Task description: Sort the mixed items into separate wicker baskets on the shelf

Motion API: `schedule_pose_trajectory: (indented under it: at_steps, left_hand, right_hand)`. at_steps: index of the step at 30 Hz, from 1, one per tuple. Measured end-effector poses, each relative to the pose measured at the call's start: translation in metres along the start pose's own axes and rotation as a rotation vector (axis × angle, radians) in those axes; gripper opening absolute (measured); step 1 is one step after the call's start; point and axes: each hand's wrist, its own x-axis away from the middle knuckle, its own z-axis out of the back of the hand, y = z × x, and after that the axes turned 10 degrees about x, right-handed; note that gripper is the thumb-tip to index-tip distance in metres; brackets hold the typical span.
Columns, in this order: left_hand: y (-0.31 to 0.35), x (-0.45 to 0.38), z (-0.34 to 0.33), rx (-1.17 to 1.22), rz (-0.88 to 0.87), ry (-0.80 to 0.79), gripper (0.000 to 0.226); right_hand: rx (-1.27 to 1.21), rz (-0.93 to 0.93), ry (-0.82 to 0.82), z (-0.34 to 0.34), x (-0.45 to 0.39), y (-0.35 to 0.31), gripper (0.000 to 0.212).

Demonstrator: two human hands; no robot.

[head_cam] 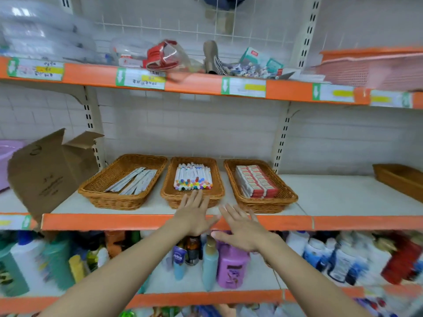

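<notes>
Three woven wicker baskets (261,202) sit in a row on my shelf (343,202) — flat paper strips (135,180), capped markers (193,177), red-white boxes (256,181). My left hand (193,213) and right hand (242,229) hover flat, fingers spread, holding nothing.

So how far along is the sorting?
Looks nearly done: flat packets fill the left basket, markers the middle one, red boxes the right. Left hand and right hand are open and hold nothing. No loose items remain beside them.
</notes>
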Motion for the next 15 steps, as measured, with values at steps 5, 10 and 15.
schedule_pose_trajectory:
  at_steps: [5,10,15]
  left_hand:
    - [0.047,-0.013,-0.005,0.006,-0.077,-0.020,0.079]
    - [0.095,-0.047,0.000,0.015,-0.165,0.001,0.075]
    - [0.130,-0.091,-0.002,0.051,-0.229,0.008,0.075]
  right_hand:
    - [-0.038,-0.093,0.026,-0.008,0.020,0.041,0.085]
    - [-0.047,-0.178,0.091,-0.008,0.021,0.079,0.087]
    - [-0.028,-0.263,0.067,-0.005,0.023,0.136,0.084]
